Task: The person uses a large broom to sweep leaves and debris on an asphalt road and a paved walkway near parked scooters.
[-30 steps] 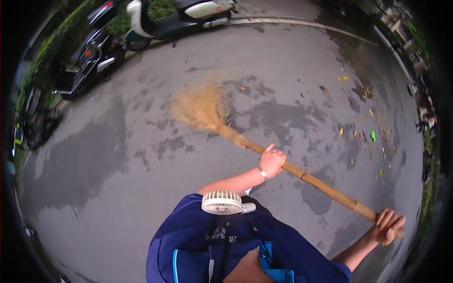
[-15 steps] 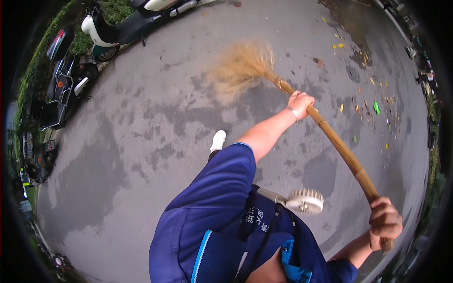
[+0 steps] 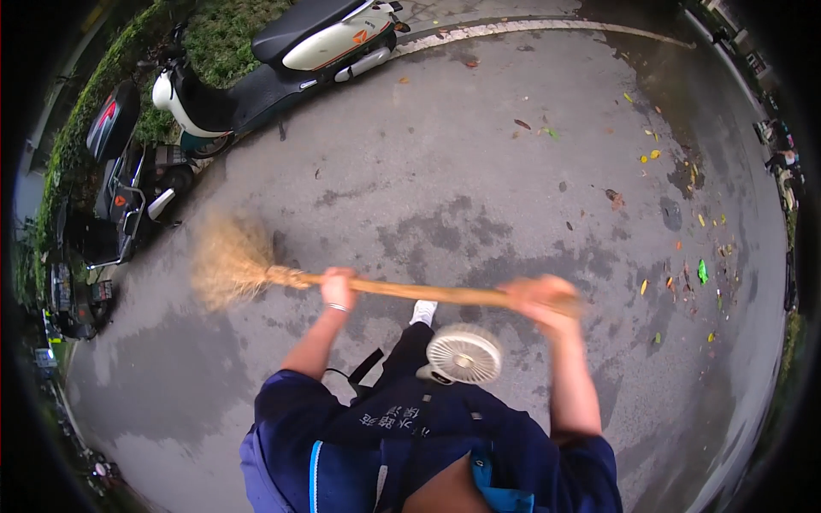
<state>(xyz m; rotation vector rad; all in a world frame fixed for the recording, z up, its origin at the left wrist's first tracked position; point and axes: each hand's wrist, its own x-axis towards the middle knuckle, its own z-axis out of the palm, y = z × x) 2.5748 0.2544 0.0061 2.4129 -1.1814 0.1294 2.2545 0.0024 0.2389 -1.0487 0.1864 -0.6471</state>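
Observation:
Across my front, almost level from left to right, lies a broom (image 3: pixel 410 290) with a long bamboo handle. My left hand (image 3: pixel 338 289) is closed around the handle near the bound neck of the bristles. Toward the other end, my right hand (image 3: pixel 543 301) is wrapped round the handle, blurred by motion. The fan-shaped straw bristles (image 3: pixel 231 261) point left over the grey pavement, close to the parked scooters, and are also blurred. Whether they touch the ground I cannot tell. A small white fan (image 3: pixel 463 355) hangs at my chest, below the handle.
A white and black scooter (image 3: pixel 308 64) stands at the upper left beside a green hedge. Another dark scooter (image 3: pixel 120 197) is nearer on the left. Several yellow and brown leaves and a bright green scrap (image 3: pixel 702 271) lie on the pavement to the right. A pale kerb line (image 3: pixel 513 27) runs across the far side.
The broom has swung from the upper middle to the left, its handle turning from slanted to nearly level. Both hands moved left with it, and my right hand rose from the lower right.

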